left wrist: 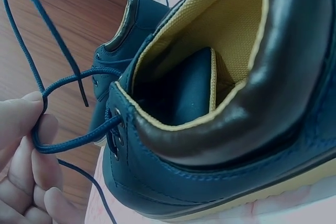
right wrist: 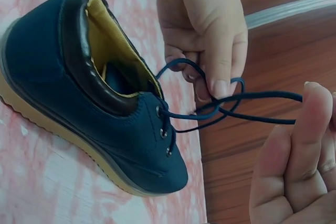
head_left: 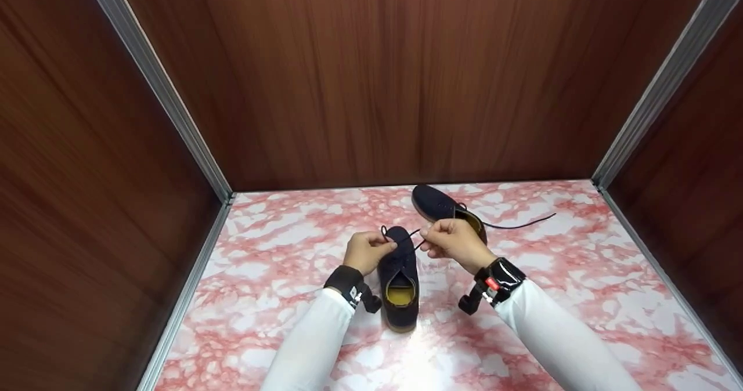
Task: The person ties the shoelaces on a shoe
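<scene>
A dark navy shoe (head_left: 400,318) with a yellow lining stands on the floor between my hands, its toe pointing away from me. Over its front, my left hand (head_left: 365,252) pinches the shoelace (left wrist: 79,141) between thumb and fingertips where the strands cross. My right hand (head_left: 455,243) pinches a stretch of the same lace to the right, and two strands run between the hands in the right wrist view. Near the eyelets the lace curves in loose loops. Part of the right hand (right wrist: 299,182) is cut off by that view's edge.
A second navy shoe (head_left: 432,202) lies angled behind my right hand, its loose lace (head_left: 519,226) trailing right. The surface (head_left: 278,304) is red-and-white marbled. Brown wood-grain panels (head_left: 348,89) with metal edge strips (head_left: 174,89) enclose the back and sides.
</scene>
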A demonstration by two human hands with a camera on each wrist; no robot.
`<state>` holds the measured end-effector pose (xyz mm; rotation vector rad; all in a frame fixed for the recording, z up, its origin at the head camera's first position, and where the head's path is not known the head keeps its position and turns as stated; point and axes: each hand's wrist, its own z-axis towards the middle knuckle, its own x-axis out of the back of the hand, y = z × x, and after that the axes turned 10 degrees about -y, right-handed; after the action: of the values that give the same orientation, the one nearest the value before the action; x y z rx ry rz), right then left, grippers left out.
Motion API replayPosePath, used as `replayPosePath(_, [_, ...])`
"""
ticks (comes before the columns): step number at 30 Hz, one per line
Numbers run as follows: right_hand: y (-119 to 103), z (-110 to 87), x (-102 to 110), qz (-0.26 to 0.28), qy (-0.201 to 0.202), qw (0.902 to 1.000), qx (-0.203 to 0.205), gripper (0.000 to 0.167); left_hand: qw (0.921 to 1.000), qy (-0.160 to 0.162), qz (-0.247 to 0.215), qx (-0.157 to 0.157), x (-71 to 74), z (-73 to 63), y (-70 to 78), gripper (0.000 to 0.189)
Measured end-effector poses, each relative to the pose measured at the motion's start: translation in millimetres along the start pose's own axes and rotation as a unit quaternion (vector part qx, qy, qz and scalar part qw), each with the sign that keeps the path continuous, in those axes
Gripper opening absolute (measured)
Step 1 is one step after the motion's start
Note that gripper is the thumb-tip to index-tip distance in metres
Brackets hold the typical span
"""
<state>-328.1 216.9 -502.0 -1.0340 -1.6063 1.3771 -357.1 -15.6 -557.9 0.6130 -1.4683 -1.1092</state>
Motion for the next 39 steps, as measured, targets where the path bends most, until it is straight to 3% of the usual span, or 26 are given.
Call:
replayPosePath(9, [12, -2.2, -12, 0.023, -0.019, 0.9992, 0.026, 0.014, 0.9999, 0.005, -0.007, 0.006, -2.2, -4.2, -5.2, 0.011])
replayPosePath(14, [22, -1.4, -20, 0.012, -0.015, 0.9987, 0.046, 0.015, 0.9991, -0.003, -0.04, 0.014, -0.5, -7.1, -14.4, 0.012])
replayPosePath(19, [33, -0.2, -30, -0.036, 0.013, 0.9966, 0.073, 0.021, 0.9975, -0.015, -0.059, 0.035, 2.1, -9.8, -22.3, 0.012])
replayPosePath(24, [39, -1.4, -37, -0.121, 0.045, 0.9874, 0.092, 0.024, 0.9961, -0.025, -0.067, 0.053, 3.9, -11.5, -26.4, 0.011])
replayPosePath(33, [44, -2.7, -46, -0.2, 0.042, 0.9738, 0.1, 0.018, 0.9934, -0.05, -0.071, 0.074, 0.1, -11.3, -32.4, 0.012])
replayPosePath(39, [46, 1.3, -48, -0.243, 0.064, 0.9643, 0.082, 0.017, 0.9927, -0.055, -0.075, 0.077, -0.2, -12.3, -31.1, 0.013])
